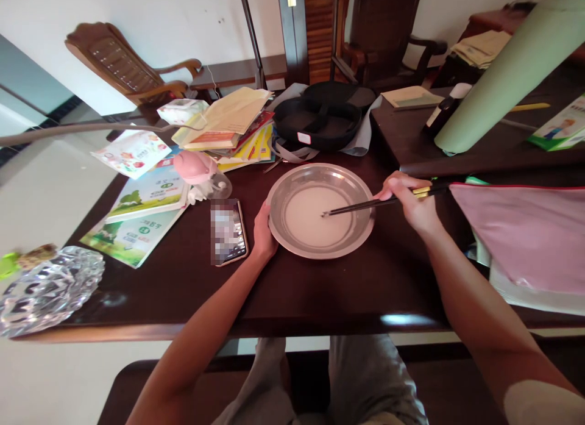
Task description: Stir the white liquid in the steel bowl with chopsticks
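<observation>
Head view: metal basin (277, 221) of whitish liquid (308, 227), frame centre. Left hand (264, 233) clasps basin's left side; right hand (409, 200) grips chopsticks (359, 207), tips at liquid. Stirring apparently underway; next stroke needs steady basin.

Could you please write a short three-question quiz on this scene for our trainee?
1. True or false: the left hand touches the metal basin.
2. Fill in: the right hand holds a pair of black ____.
3. Which of these lies nearest the left hand: (a) faceted clear dish, (b) smartphone, (c) pink pouch?

Key: 1. True. 2. chopsticks. 3. b.
</observation>
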A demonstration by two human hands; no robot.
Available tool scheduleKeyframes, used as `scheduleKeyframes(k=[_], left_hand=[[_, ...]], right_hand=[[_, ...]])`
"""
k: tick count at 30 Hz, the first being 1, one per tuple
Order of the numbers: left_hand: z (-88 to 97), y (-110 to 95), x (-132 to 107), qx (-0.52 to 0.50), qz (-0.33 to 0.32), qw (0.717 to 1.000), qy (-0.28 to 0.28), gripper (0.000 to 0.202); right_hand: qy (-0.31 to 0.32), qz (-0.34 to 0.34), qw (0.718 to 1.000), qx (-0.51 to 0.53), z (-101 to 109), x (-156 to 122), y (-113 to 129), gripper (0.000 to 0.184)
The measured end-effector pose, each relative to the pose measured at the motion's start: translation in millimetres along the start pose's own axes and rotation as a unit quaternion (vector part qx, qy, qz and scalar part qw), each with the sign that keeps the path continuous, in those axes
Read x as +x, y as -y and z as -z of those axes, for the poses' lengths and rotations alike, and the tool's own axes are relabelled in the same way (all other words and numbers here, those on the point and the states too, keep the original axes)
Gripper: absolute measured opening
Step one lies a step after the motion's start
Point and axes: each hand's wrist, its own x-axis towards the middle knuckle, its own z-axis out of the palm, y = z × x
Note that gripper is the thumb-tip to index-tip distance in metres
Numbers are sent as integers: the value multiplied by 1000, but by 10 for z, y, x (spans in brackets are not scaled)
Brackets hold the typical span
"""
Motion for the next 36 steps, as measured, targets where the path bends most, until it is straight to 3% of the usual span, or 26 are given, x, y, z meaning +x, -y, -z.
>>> scheduleKeyframes(k=[3, 7, 14, 21, 28, 33, 36], left_hand=[[9, 14, 8, 13, -2, 1000, -7, 43], [10, 25, 8, 17, 0, 1000, -11, 44], [29, 12, -5, 34, 7, 999, -38, 38], [8, 48, 9, 23, -10, 999, -27, 40], [-1, 4, -6, 43, -9, 998, -36, 37], [-2, -6, -6, 37, -3, 999, -26, 40], [4, 3, 1, 24, 2, 1000, -10, 42]], right_hand=[[34, -4, 999, 24, -32, -18, 20, 64], [109, 22, 994, -18, -151, -17, 40, 56], [4, 6, 1000, 4, 14, 3, -2, 59], [116, 24, 993, -26, -150, -8, 53, 55], [-9, -13, 1000, 13, 18, 17, 9, 64], [98, 8, 995, 3, -140, -27, 39, 62], [114, 40, 992, -35, -176, -11, 19, 55]])
